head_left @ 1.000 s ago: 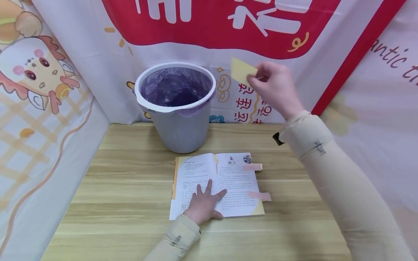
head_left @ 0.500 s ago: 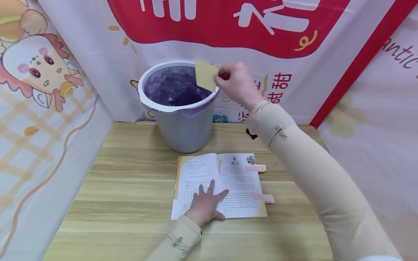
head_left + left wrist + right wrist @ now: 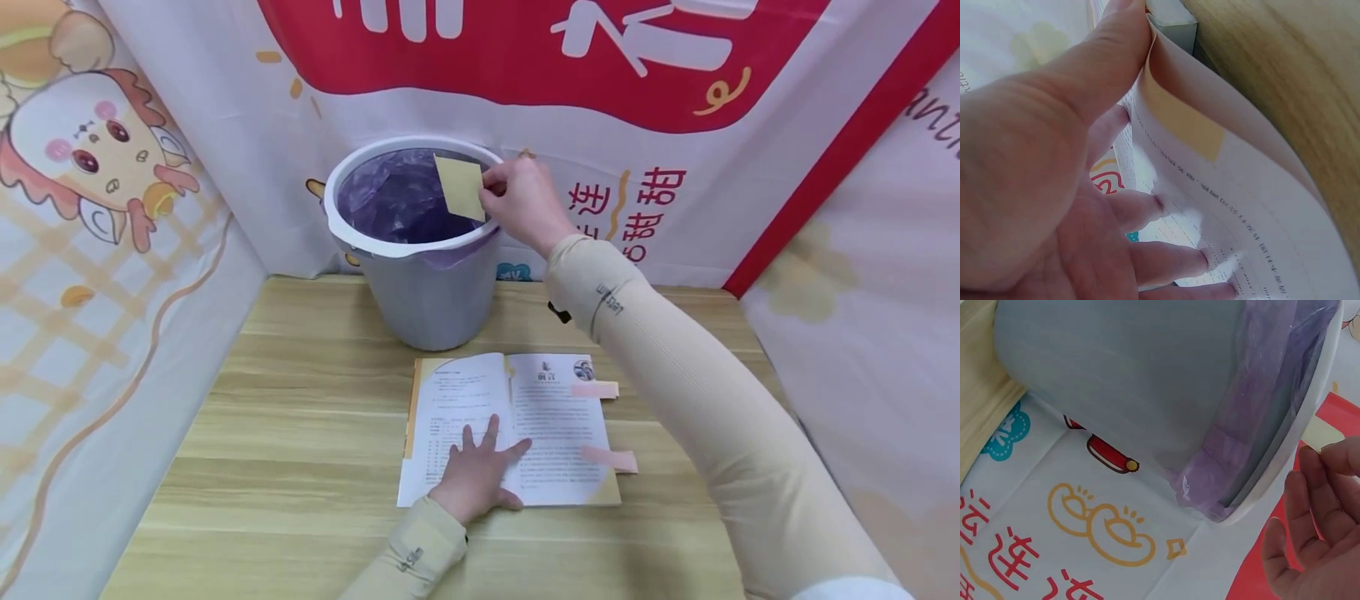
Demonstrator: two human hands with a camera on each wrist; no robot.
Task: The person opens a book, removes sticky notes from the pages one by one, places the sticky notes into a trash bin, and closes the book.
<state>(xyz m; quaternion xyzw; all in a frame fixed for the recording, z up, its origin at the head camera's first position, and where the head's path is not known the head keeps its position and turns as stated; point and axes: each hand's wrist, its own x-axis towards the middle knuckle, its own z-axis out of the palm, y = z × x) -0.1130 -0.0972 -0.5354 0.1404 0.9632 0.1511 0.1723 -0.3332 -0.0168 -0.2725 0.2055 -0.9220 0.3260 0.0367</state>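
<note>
An open book (image 3: 558, 425) lies on the wooden table, its pages spread. My left hand (image 3: 474, 479) rests on it near the fold with fingers spread; in the left wrist view the fingertips press the page (image 3: 1210, 206). My right hand (image 3: 522, 200) pinches a yellow sticky note (image 3: 461, 187) by its edge between thumb and fingers. The note overlaps the mouth of a grey trash can (image 3: 435, 300) in the head view. In the right wrist view my right hand (image 3: 1322, 512) is beside the white rim, and only a small piece of the note (image 3: 1322, 433) shows.
The trash can has a purple plastic liner (image 3: 390, 196) and stands at the back of the table (image 3: 300, 400), against a printed cloth backdrop (image 3: 645, 208). Two pink sticky tabs (image 3: 611, 458) stick out from the book's right edge. Cloth (image 3: 75, 375) also hangs at the left.
My right hand has carried the yellow sticky note leftward from beside the trash can to its mouth. The left hand has stayed on the book. The head view has shifted slightly.
</note>
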